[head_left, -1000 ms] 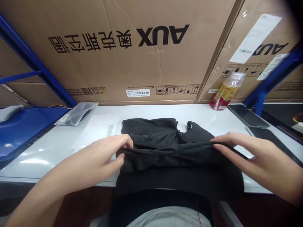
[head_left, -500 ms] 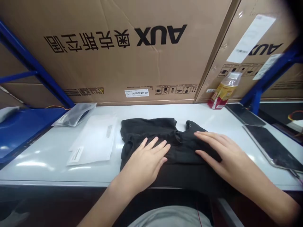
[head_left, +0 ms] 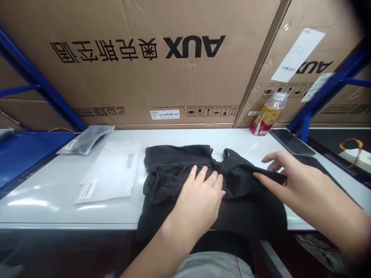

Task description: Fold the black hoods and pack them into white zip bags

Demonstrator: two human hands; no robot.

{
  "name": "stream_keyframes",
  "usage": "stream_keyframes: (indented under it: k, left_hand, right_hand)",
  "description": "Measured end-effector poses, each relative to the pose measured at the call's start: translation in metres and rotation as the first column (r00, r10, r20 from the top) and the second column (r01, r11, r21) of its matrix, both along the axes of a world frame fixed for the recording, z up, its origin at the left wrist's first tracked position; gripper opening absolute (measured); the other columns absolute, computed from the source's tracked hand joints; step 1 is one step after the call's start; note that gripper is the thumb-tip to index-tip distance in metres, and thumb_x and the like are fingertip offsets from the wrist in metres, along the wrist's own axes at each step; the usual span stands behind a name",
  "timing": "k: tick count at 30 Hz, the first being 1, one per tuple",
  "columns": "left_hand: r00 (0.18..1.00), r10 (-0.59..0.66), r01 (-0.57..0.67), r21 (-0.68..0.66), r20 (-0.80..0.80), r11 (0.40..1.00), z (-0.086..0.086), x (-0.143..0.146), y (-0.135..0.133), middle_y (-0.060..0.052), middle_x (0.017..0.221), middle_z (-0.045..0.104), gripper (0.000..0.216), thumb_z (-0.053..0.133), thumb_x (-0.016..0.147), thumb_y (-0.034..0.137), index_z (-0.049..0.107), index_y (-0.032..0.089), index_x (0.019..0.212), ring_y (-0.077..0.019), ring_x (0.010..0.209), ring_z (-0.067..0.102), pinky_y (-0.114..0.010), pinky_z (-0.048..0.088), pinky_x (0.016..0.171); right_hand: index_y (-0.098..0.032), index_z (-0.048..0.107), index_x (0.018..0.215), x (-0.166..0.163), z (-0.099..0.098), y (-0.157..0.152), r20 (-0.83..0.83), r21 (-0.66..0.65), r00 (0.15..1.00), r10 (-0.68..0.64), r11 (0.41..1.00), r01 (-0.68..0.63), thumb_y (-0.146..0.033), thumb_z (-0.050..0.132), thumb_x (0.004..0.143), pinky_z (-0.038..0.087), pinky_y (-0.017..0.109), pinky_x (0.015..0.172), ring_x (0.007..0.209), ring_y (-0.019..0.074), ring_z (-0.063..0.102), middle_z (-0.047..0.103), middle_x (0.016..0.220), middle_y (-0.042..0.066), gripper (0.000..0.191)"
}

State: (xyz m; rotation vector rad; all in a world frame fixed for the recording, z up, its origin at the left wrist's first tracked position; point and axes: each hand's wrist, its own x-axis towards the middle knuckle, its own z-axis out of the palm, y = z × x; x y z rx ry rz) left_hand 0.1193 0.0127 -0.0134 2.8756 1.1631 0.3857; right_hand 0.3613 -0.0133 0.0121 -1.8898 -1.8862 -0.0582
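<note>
A black cloth garment lies partly folded and wrinkled on the white table, its lower part hanging over the front edge. My left hand rests palm down on its middle, fingers stretched out over the folds. At the garment's right side, my right hand has its thumb under the cloth and the fingers curled above, with a raised corner of fabric between them. What kind of garment it is, I cannot tell.
Left on the white table are a clear plastic bag and flat white plastic packaging. A bottle and a dark phone-like slab stand back right. Large cartons and blue shelf posts close off the back.
My right hand has gone from lying flat on the cloth to gripping and lifting its right side outward. My left hand has slid slightly right; the fabric under it is more bunched.
</note>
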Motion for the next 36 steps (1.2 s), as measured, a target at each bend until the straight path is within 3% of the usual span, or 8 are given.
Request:
stream_keyframes:
  k: [6,10,15,20,25,31,34,36]
  left_hand:
    - [0.999,-0.021,0.022,-0.080,0.024,0.997,0.004,-0.028,0.000,-0.010,0.144,0.069,0.039,0.051,0.105,0.019,0.068,0.022,0.139,-0.0304,0.150,0.050,-0.058,0.034,0.128]
    - [0.996,0.086,-0.087,-0.082,-0.010,0.993,0.005,-0.069,0.005,-0.010,0.156,0.057,0.045,0.046,0.110,0.027,0.055,0.018,0.153,-0.0295,0.147,0.053,-0.058,0.039,0.126]
    - [0.991,0.099,-0.106,-0.076,-0.087,0.991,-0.002,-0.084,0.003,-0.008,0.161,0.050,0.047,0.041,0.112,0.028,0.051,0.017,0.157,-0.0290,0.151,0.047,-0.056,0.039,0.126]
    - [0.992,0.111,-0.113,-0.045,-0.053,0.993,-0.006,-0.079,0.000,-0.008,0.162,0.049,0.048,0.040,0.112,0.028,0.050,0.018,0.157,-0.0294,0.151,0.047,-0.056,0.041,0.125]
    - [0.995,0.081,-0.081,0.004,0.055,0.997,-0.001,-0.083,-0.002,-0.005,0.159,0.054,0.046,0.041,0.112,0.025,0.050,0.022,0.157,-0.0264,0.149,0.050,-0.056,0.038,0.127]
    - [0.934,0.196,-0.215,0.030,0.298,0.976,0.017,-0.107,-0.009,0.001,0.150,0.064,0.040,0.048,0.111,0.035,0.057,0.030,0.150,-0.0231,0.143,0.057,-0.052,0.031,0.131]
    - [0.931,0.215,-0.209,-0.052,0.297,0.977,0.017,-0.108,-0.009,0.003,0.142,0.071,0.036,0.049,0.110,0.037,0.063,0.031,0.143,-0.0212,0.133,0.066,-0.049,0.036,0.129]
    - [0.936,0.211,-0.193,-0.092,0.280,0.977,0.014,-0.102,-0.008,0.002,0.137,0.073,0.033,0.048,0.110,0.034,0.067,0.030,0.138,-0.0216,0.126,0.069,-0.050,0.039,0.127]
  right_hand:
    - [-0.025,0.052,0.145,-0.084,-0.001,-0.006,-0.077,0.199,0.915,0.395,0.906,-0.374,-0.037,0.063,0.099,0.059,0.050,0.091,0.110,0.0337,0.071,0.075,0.122,0.013,0.049]
    - [-0.022,0.050,0.153,-0.080,-0.029,-0.011,0.050,0.127,0.852,0.521,0.843,-0.522,-0.023,0.054,0.103,0.047,0.059,0.115,0.150,0.0359,0.046,0.062,0.153,0.012,0.050]
    - [-0.025,0.055,0.151,-0.063,-0.038,-0.011,0.063,-0.005,0.841,0.537,0.843,-0.537,-0.026,0.051,0.107,0.041,0.060,0.121,0.154,0.0354,0.041,0.058,0.158,0.008,0.045]
    - [-0.027,0.069,0.123,-0.041,-0.011,-0.003,-0.206,0.060,0.935,0.287,0.958,-0.281,-0.047,0.048,0.108,0.058,0.046,0.097,0.118,0.0288,0.068,0.073,0.125,0.009,0.033]
    - [-0.026,0.058,0.065,-0.054,-0.012,0.006,-0.041,-0.105,0.995,0.086,0.990,-0.090,-0.062,0.051,0.102,0.055,0.045,0.080,0.091,0.0304,0.067,0.068,0.087,0.009,0.052]
    - [-0.028,0.048,0.082,-0.069,0.004,0.004,-0.090,-0.159,0.991,-0.102,0.983,0.087,-0.047,0.060,0.097,0.038,0.031,0.053,0.057,0.0226,0.059,0.060,0.064,-0.002,0.027]
    - [-0.027,0.052,0.096,-0.068,0.023,0.001,-0.018,-0.003,0.979,-0.204,0.979,0.204,-0.043,0.066,0.094,0.040,0.034,0.055,0.063,0.0258,0.061,0.062,0.070,-0.001,0.021]
    - [-0.025,0.056,0.102,-0.078,0.027,-0.004,0.028,0.065,0.998,-0.064,0.996,0.062,-0.041,0.068,0.094,0.048,0.039,0.065,0.078,0.0292,0.065,0.068,0.083,0.004,0.021]
